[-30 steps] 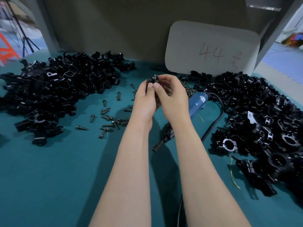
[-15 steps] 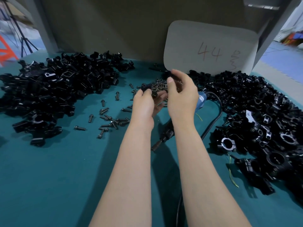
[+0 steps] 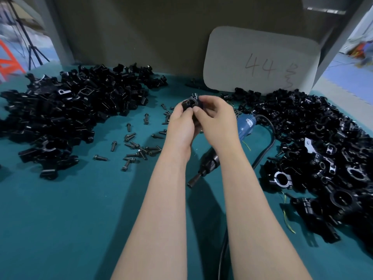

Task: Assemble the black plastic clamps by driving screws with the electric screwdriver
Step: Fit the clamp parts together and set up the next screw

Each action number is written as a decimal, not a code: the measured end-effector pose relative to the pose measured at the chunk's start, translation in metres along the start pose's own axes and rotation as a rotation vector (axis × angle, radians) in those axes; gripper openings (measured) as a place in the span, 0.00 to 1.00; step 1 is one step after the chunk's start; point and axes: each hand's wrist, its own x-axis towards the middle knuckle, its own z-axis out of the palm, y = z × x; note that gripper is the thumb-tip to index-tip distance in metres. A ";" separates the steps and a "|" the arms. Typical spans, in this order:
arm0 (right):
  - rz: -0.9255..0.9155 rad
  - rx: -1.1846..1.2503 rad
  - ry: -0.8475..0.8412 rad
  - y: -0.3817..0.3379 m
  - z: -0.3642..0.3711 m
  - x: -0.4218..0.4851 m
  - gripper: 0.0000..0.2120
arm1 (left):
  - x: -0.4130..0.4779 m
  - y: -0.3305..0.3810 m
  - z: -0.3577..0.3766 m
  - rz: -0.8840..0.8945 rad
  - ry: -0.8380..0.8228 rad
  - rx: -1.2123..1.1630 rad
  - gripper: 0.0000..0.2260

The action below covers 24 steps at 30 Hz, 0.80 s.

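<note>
It is dim over the teal table (image 3: 60, 229), with brighter, washed-out daylight at the far left and far right corners, both smeared. Soft shadows of the forearms (image 3: 161, 209) fall between and left of them. Small glints dot the left pile of clamps (image 3: 70, 110). Straight lines bow toward the edges of view.

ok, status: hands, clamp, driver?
Left hand and right hand both grip one black clamp, above the table. Electric screwdriver lies on the table, untouched, under the right wrist. Nothing in the way.
</note>
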 end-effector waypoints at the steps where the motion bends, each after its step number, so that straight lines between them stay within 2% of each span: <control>1: -0.003 0.028 0.015 0.000 -0.002 0.000 0.12 | 0.000 0.000 0.001 0.006 -0.006 -0.005 0.13; 4: -0.030 0.076 0.027 -0.001 -0.004 -0.002 0.12 | 0.002 -0.001 0.001 -0.002 0.020 -0.042 0.12; 9: -0.100 -0.071 -0.074 -0.005 -0.004 -0.002 0.12 | 0.005 -0.001 -0.002 -0.042 0.025 -0.177 0.10; 11: -0.099 -0.061 -0.073 -0.006 -0.005 -0.001 0.12 | 0.003 0.000 -0.002 -0.062 -0.011 -0.217 0.13; 17: -0.107 -0.043 -0.095 -0.005 -0.006 -0.003 0.15 | 0.001 0.000 0.000 0.063 0.022 0.090 0.11; 24: -0.113 -0.007 -0.122 -0.001 -0.006 -0.004 0.15 | 0.001 0.002 0.001 0.088 0.074 0.173 0.07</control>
